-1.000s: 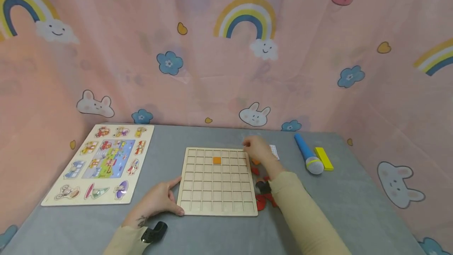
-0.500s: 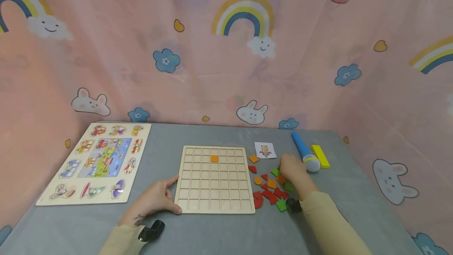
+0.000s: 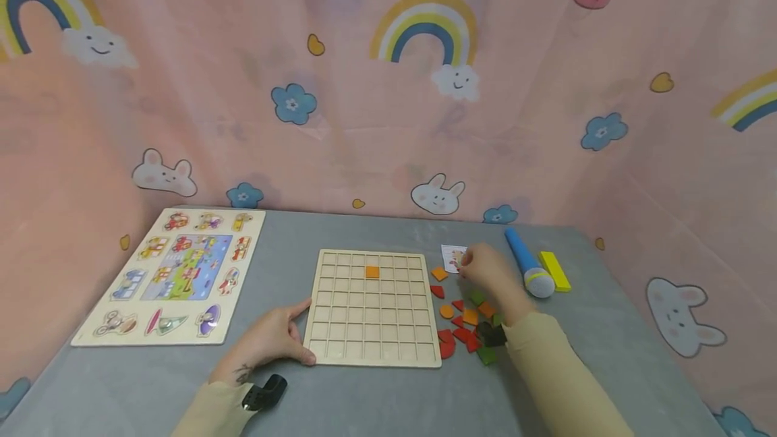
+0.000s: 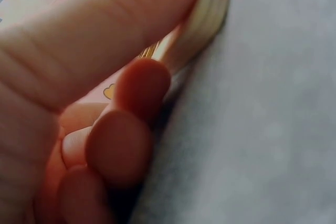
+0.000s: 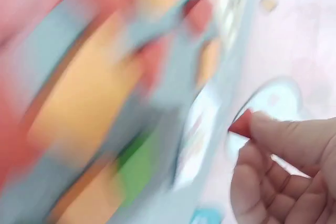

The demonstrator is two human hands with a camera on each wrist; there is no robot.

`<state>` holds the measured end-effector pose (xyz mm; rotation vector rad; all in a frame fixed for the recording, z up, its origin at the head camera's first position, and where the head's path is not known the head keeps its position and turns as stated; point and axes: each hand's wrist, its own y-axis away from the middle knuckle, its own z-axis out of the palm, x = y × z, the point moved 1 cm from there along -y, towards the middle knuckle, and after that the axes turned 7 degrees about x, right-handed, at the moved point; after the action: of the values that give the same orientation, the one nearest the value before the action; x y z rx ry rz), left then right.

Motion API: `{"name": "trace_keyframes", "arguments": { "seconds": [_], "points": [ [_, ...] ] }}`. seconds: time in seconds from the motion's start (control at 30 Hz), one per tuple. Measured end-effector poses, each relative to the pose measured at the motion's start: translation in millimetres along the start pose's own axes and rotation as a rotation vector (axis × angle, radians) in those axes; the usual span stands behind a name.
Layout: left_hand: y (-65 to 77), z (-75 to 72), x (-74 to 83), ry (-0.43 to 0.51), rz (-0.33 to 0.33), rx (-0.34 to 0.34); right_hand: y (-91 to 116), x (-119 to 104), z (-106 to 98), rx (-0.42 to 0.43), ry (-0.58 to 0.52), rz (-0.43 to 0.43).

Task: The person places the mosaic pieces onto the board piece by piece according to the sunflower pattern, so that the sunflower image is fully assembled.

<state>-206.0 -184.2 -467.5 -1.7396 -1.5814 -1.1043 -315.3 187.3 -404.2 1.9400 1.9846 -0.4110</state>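
Red tile (image 5: 242, 124) is pinched between the thumb and fingers of the right hand (image 3: 490, 275) and is clear of the bench (image 3: 376, 396). Half a second ago this hand was among the loose tiles (image 3: 470, 317); it is now shifted away from the operator and to the left, where its fingertips overlap the printed card (image 3: 450, 258) in the head view. Whether they touch the card cannot be determined. Net effect, as judged: one tile is separated from the group and is not yet seated.

The left hand (image 3: 276, 340) is unchanged in position. Its thumb and index finger are spread along the left edge of the grid board (image 3: 373, 319), apparently as a steady, without clasping it.

Containers: the grid board shows one seated part, an orange square (image 3: 372, 272), in the second row from the far edge, fourth column; this matches the earlier views. The picture board (image 3: 227, 309), at far left, carries vehicle and toy figures around a central scene; whether all are removable cannot be confirmed. Loose red, orange and green tiles lie directly on the bench, right of the grid board.
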Motion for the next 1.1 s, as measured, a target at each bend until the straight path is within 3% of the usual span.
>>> {"name": "trace_keyframes", "arguments": {
  "seconds": [0.13, 0.23, 0.43, 0.67, 1.1],
  "points": [
    [-0.8, 0.0, -0.7, -0.025, 0.011, 0.002, -12.4, -50.3, 14.1, 0.016, -0.112, -0.161],
    [-2.1, 0.2, -1.6, -0.029, 0.019, -0.003, -16.7, -85.9, 30.7, -0.028, -0.17, -0.241],
    [-2.4, 0.1, -2.8, 0.001, 0.02, -0.018, -17.8, -132.1, 65.3, -0.112, -0.207, -0.286],
    [-1.3, 0.1, -2.8, 0.003, 0.031, -0.015, -22.7, -140.7, 89.7, -0.131, -0.187, -0.273],
    [0.4, -0.8, 1.4, 0.022, 0.004, -0.011, -28.0, -137.7, 95.0, -0.142, -0.141, -0.264]
  ]
}}
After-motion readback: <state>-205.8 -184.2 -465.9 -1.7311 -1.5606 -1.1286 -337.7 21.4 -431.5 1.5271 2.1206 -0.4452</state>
